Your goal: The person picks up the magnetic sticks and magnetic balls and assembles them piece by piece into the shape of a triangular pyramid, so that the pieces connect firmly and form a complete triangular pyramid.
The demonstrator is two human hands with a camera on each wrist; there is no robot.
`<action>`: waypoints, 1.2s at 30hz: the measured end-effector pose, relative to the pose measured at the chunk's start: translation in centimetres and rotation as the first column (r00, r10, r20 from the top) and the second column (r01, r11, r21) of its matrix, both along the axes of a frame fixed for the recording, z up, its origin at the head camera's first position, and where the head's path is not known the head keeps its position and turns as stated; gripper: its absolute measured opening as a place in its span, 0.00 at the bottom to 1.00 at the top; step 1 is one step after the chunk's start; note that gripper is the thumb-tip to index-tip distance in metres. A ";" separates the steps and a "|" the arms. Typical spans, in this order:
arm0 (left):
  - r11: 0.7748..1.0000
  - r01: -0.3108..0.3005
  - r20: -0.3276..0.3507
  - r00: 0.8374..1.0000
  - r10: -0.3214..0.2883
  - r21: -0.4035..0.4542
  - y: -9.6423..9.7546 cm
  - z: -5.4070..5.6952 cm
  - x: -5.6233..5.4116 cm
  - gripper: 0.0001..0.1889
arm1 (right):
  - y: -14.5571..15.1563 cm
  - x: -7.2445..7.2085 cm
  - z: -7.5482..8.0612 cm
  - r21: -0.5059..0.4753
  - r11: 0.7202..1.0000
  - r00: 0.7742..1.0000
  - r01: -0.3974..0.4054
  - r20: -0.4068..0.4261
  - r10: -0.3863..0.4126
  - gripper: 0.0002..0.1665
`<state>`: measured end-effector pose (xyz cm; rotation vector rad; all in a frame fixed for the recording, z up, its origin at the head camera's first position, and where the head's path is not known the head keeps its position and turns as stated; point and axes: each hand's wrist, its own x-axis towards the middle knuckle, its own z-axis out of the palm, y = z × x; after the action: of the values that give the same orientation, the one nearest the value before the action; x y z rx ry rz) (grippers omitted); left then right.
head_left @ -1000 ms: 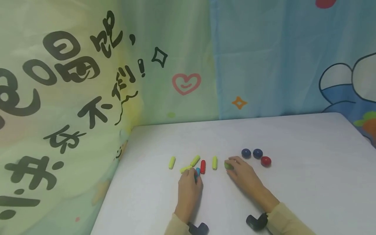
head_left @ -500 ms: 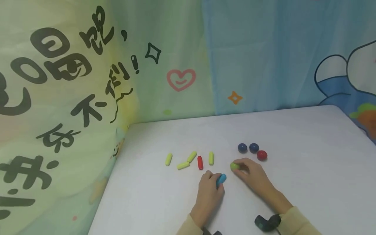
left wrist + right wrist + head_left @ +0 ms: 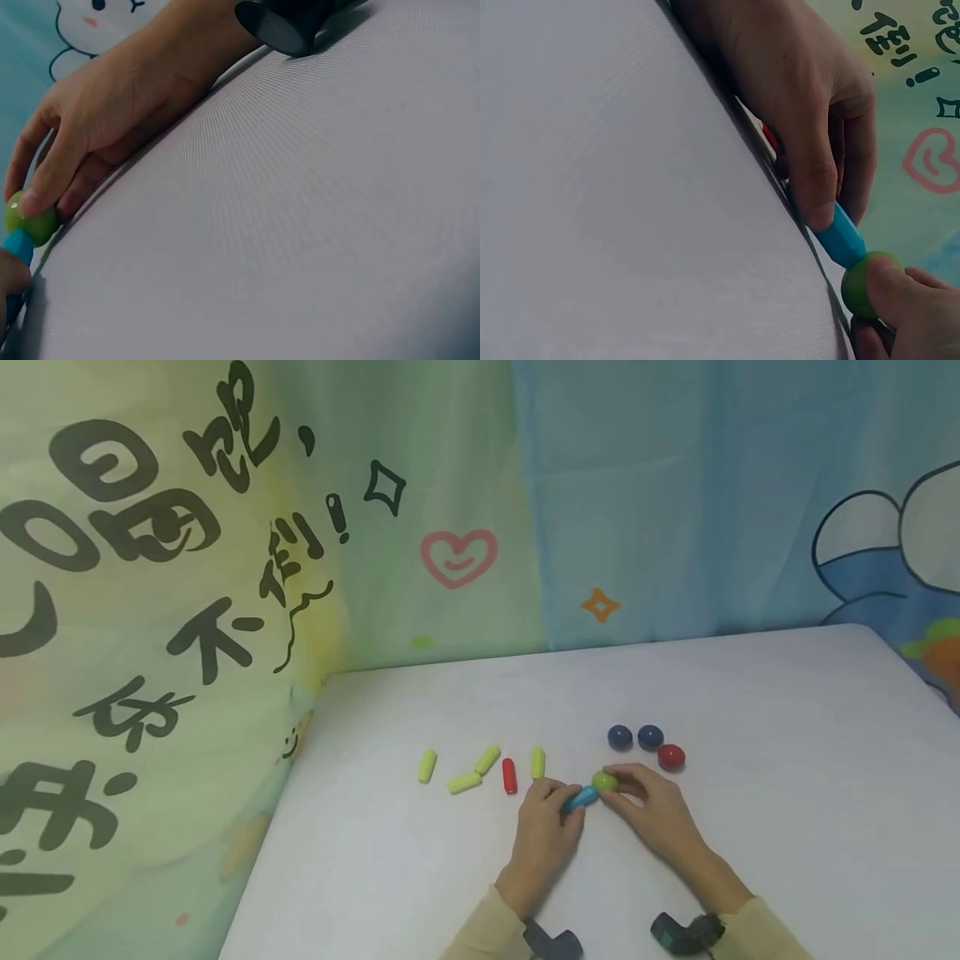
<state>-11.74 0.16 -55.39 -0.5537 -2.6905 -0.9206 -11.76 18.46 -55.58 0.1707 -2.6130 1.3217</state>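
Observation:
My left hand (image 3: 546, 837) pinches a short blue stick (image 3: 581, 799) between thumb and fingers, its free end pointing right. With thumb and fingertips, my right hand (image 3: 660, 810) holds a green ball (image 3: 604, 782) low over the white table. The blue stick's end meets the ball's side in the head view. In the right wrist view, the blue stick (image 3: 841, 236) slants down to the green ball (image 3: 862, 285), end against its surface. From the left wrist, the right thumb lies across the green ball (image 3: 30, 219), and only the tip of the blue stick (image 3: 19, 245) shows clearly.
Several yellow-green sticks (image 3: 465, 782) and one red stick (image 3: 509, 775) lie behind and left of my left hand. Two dark blue balls (image 3: 620, 737) and a red ball (image 3: 671, 757) sit behind my right hand. A printed curtain (image 3: 450, 610) hangs behind the table (image 3: 360, 860).
My left hand has picked up the blue stick from near the red one and carried it right to the green ball. The right hand has shifted slightly right with the ball.

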 end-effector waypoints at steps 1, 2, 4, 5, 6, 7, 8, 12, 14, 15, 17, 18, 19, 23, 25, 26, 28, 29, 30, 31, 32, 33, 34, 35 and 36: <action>1.000 0.001 -0.011 1.000 -0.001 0.000 0.1 0.1 0.1 0.12 | 0.0 0.1 0.0 -0.009 1.000 1.000 -0.007 -0.015 0.007 0.23; 1.000 -0.002 -0.024 1.000 0.001 -0.007 0.2 0.1 0.1 0.12 | 0.1 0.1 0.0 -0.024 1.000 0.999 -0.019 -0.032 0.018 0.23; 1.000 -0.011 -0.031 0.999 0.010 -0.027 0.3 0.3 0.2 0.11 | 0.1 0.1 -0.1 -0.056 0.997 0.996 -0.054 -0.074 0.050 0.23; 0.999 -0.017 -0.027 1.000 0.016 -0.045 0.4 0.4 0.2 0.12 | 0.0 0.1 -0.1 -0.065 0.995 0.993 -0.074 -0.097 0.067 0.24; 0.998 -0.019 -0.019 1.000 0.018 -0.061 0.5 0.5 0.1 0.12 | 0.0 0.0 -0.1 -0.068 0.993 0.989 -0.093 -0.123 0.084 0.24; 0.997 -0.020 -0.008 1.000 0.020 -0.073 0.6 0.7 0.0 0.12 | 0.1 -0.1 -0.1 -0.061 0.992 0.984 -0.110 -0.148 0.100 0.24; 0.997 -0.020 0.020 1.000 0.021 -0.072 0.7 0.9 -0.1 0.12 | 0.2 -0.2 0.0 -0.039 0.992 0.979 -0.123 -0.169 0.114 0.25; 0.997 -0.046 0.181 0.983 0.033 0.068 1.5 2.0 -1.3 0.12 | 1.1 -0.9 1.3 0.039 0.994 0.975 -0.102 -0.195 0.108 0.26; 0.978 -0.102 0.270 0.962 0.050 0.182 1.8 2.8 -2.2 0.12 | 1.6 -1.6 2.1 0.071 0.997 0.977 -0.037 -0.209 0.051 0.25; 0.964 -0.133 0.299 0.952 0.060 0.229 2.0 3.1 -2.8 0.12 | 1.8 -2.0 2.5 0.085 0.996 0.976 0.004 -0.215 0.015 0.24; 0.936 -0.187 0.344 0.936 0.077 0.299 2.2 3.8 -3.9 0.12 | 2.0 -3.0 3.2 0.133 0.988 0.971 0.078 -0.233 -0.046 0.23; 0.925 -0.207 0.355 0.931 0.086 0.320 2.3 4.1 -4.4 0.12 | 2.0 -3.5 3.4 0.184 0.976 0.969 0.114 -0.236 -0.069 0.23; 0.916 -0.222 0.362 0.927 0.093 0.334 2.3 4.4 -5.0 0.12 | 1.9 -4.0 3.5 0.241 0.961 0.970 0.136 -0.230 -0.079 0.23; 0.890 -0.253 0.413 0.907 0.082 0.379 2.7 5.0 -6.4 0.12 | 1.4 -4.8 3.3 0.437 0.890 0.988 0.134 -0.133 -0.083 0.26; 0.880 -0.267 0.449 0.891 0.070 0.394 2.6 5.0 -6.8 0.13 | 1.0 -5.0 2.7 0.500 0.856 0.991 0.134 -0.092 -0.101 0.27; 0.874 -0.274 0.467 0.882 0.062 0.402 2.6 5.0 -7.0 0.14 | 0.9 -4.9 2.5 0.524 0.839 0.989 0.144 -0.086 -0.116 0.27; 0.868 -0.282 0.492 0.869 0.051 0.409 2.5 4.9 -7.2 0.14 | 0.7 -4.8 2.1 0.553 0.816 0.986 0.169 -0.092 -0.142 0.26; 0.864 -0.288 0.504 0.862 0.047 0.412 2.4 4.8 -7.3 0.15 | 0.7 -4.8 2.0 0.558 0.810 0.983 0.181 -0.104 -0.149 0.26; 0.861 -0.292 0.514 0.857 0.042 0.416 2.3 4.8 -7.4 0.15 | 0.6 -4.8 1.9 0.558 0.807 0.981 0.192 -0.120 -0.151 0.26; 0.859 -0.293 0.521 0.853 0.037 0.419 2.2 4.8 -7.5 0.15 | 0.7 -4.8 1.9 0.552 0.809 0.979 0.201 -0.137 -0.150 0.25; 0.858 -0.294 0.527 0.849 0.033 0.421 2.0 4.8 -7.7 0.15 | 0.7 -4.9 1.8 0.545 0.813 0.978 0.207 -0.150 -0.148 0.25; 0.856 -0.298 0.535 0.844 0.030 0.423 1.9 4.8 -7.8 0.15 | 0.7 -5.0 1.8 0.533 0.820 0.976 0.210 -0.161 -0.145 0.25; 0.854 -0.304 0.543 0.839 0.030 0.423 1.7 4.9 -8.0 0.16 | 0.7 -5.1 1.8 0.520 0.828 0.975 0.211 -0.169 -0.142 0.25; 0.853 -0.307 0.548 0.836 0.031 0.422 1.6 4.9 -8.1 0.16 | 0.7 -5.2 1.7 0.507 0.836 0.975 0.212 -0.174 -0.142 0.25; 0.851 -0.310 0.550 0.835 0.031 0.423 1.4 4.9 -8.3 0.16 | 0.7 -5.3 1.8 0.494 0.843 0.974 0.211 -0.177 -0.140 0.24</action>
<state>-20.03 1.54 -50.46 0.0888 -2.6817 -1.8564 -17.10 19.18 -53.82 0.0892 -2.7205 0.5114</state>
